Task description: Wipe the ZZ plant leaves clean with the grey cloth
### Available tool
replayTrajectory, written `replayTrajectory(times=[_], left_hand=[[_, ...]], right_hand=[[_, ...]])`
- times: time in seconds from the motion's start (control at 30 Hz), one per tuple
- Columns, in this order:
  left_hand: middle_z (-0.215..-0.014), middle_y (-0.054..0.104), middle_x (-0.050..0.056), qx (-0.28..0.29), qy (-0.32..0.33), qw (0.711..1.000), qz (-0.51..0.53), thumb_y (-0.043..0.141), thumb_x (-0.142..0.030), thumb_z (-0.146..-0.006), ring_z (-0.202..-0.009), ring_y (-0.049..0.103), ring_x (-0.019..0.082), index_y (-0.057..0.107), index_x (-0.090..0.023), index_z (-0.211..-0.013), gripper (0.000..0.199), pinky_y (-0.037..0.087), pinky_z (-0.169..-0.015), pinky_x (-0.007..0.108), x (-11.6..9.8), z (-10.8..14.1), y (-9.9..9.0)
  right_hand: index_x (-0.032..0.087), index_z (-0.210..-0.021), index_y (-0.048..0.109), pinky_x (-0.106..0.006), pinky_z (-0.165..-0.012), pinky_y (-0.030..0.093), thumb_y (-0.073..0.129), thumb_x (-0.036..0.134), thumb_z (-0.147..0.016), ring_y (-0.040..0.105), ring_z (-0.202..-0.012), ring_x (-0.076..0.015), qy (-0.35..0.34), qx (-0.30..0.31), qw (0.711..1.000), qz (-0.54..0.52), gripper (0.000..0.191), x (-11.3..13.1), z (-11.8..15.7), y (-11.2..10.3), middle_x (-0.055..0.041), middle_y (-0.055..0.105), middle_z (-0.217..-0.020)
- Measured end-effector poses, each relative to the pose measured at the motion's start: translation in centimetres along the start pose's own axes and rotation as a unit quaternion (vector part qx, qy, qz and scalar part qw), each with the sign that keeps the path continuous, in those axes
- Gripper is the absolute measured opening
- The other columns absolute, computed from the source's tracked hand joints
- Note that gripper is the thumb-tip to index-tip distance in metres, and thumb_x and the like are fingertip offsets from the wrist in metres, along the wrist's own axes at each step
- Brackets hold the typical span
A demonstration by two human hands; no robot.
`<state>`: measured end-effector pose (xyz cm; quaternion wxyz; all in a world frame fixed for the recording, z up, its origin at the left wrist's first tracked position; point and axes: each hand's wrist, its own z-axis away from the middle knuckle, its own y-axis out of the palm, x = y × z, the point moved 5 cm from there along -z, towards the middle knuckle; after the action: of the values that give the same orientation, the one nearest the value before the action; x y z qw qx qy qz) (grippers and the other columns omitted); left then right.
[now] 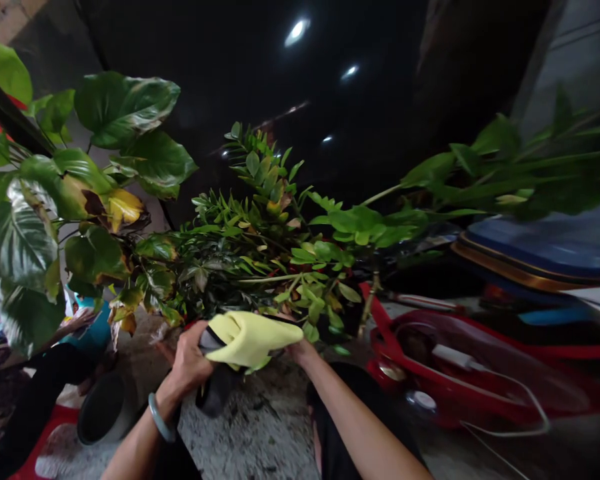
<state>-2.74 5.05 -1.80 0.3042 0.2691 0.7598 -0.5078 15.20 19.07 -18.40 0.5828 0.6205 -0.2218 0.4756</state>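
Head view: left hand (pixel 189 363) is closed around a bunched pale-yellow soft cloth (pixel 250 339), with a dark grey fabric fold (pixel 219 390) hanging below the same grip. Right hand (pixel 303 348) sits at the far end of the cloth; its fingers are hidden behind the cloth and foliage, so whether it is gripping cannot be determined. The cloth spans between both hands, directly below the lowest fronds of the glossy green many-leafleted potted plant (pixel 260 253). Step in hand appears to be wiping foliage: the cloth is raised to the leaves, and contact with a leaf is not confirmed. Next move, as judged, calls for supporting one frond from beneath while drawing the cloth along it with light pressure, as stems are thin. Left of the left hand stands a broad-leafed variegated plant (pixel 80 200); right of the right hand lies a red plastic fan housing (pixel 430 360) on the speckled floor (pixel 260 433).
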Motion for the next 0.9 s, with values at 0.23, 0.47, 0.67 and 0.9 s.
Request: replayTrajectory(times=[0.23, 0.47, 0.67, 0.9], left_hand=[[-0.083, 0.073, 0.002, -0.150, 0.008, 0.988, -0.032, 0.070, -0.029, -0.067, -0.075, 0.065, 0.020, 0.070, -0.020, -0.090, 0.024, 0.052, -0.068, 0.029, 0.5, -3.3, -2.8], [-0.079, 0.075, 0.004, 0.017, 0.014, 0.999, 0.035, 0.075, -0.025, -0.064, -0.071, 0.068, 0.023, 0.074, -0.022, -0.082, 0.018, 0.056, -0.068, 0.032, 2.1, 2.8, -2.1], [-0.079, 0.073, 0.002, -0.335, 0.001, 0.942, -0.037, 0.075, -0.040, -0.060, -0.074, 0.065, 0.022, 0.068, -0.018, -0.088, 0.036, 0.054, -0.068, 0.032, 2.0, 0.4, -11.3], [-0.068, 0.068, 0.000, -0.132, -0.065, 0.985, -0.086, 0.075, -0.030, -0.064, -0.066, 0.063, 0.022, 0.064, -0.023, -0.075, 0.017, 0.053, -0.064, 0.034, 8.3, 4.0, -5.1]], right_hand=[[0.018, -0.089, 0.075, -0.034, -0.068, 0.061, 0.075, 0.040, -0.079, 0.077, -0.080, -0.0236, 0.044, 0.033, 0.998, -0.009, 0.024, -0.7, -0.7, 1.3, -0.0096, 0.079, -0.086], [0.018, -0.087, 0.076, -0.031, -0.065, 0.062, 0.075, 0.032, -0.080, 0.077, -0.077, -0.0223, 0.053, 0.014, 0.998, 0.005, 0.015, -1.3, -0.7, 0.1, -0.0086, 0.080, -0.083], [0.017, -0.090, 0.075, -0.032, -0.067, 0.063, 0.073, 0.031, -0.084, 0.078, -0.078, -0.0232, 0.063, 0.024, 0.998, -0.004, 0.015, -1.3, -1.0, 0.9, -0.0093, 0.079, -0.083], [0.019, -0.089, 0.077, -0.031, -0.061, 0.064, 0.077, 0.033, -0.079, 0.078, -0.076, -0.0243, 0.055, 0.010, 0.998, 0.002, 0.017, -1.2, -0.5, 0.6, -0.0070, 0.080, -0.081]])
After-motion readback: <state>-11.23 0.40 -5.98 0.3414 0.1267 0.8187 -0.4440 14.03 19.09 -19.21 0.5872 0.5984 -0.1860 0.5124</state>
